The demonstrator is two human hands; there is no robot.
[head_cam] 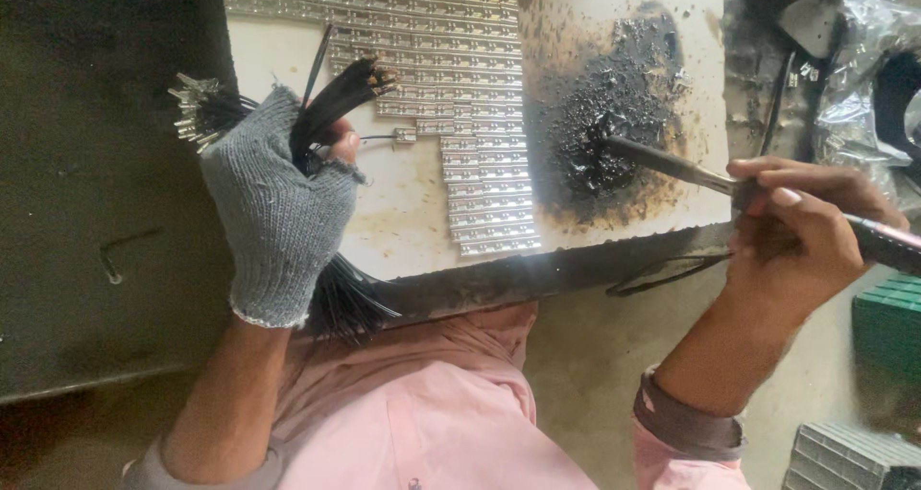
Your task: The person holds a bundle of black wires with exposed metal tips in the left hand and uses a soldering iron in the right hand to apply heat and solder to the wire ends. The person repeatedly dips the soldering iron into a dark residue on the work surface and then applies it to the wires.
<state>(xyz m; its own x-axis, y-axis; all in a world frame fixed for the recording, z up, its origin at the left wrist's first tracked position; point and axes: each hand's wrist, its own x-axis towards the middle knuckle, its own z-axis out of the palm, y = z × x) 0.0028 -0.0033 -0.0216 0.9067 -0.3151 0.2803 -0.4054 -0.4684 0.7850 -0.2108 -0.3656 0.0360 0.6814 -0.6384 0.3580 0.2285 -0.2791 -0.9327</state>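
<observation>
My left hand (278,212), in a grey knitted fingerless glove, grips a thick bundle of black wires (331,106) with metal-tipped ends fanning out at both sides. One thin wire with a small metal terminal (403,136) pokes from my fingertips toward the rows of small metal strips (460,68) laid on the white board (403,231). My bare right hand (796,226) holds a soldering iron (672,164) like a pen. Its tip rests in the black burnt patch (614,116) on the board.
A dark metal surface (96,183) lies left of the board. Crumpled clear plastic bags (863,78) sit at the upper right. A green block (887,322) and a ribbed grey stack (844,456) are at the lower right. Pink clothing (422,404) fills the bottom.
</observation>
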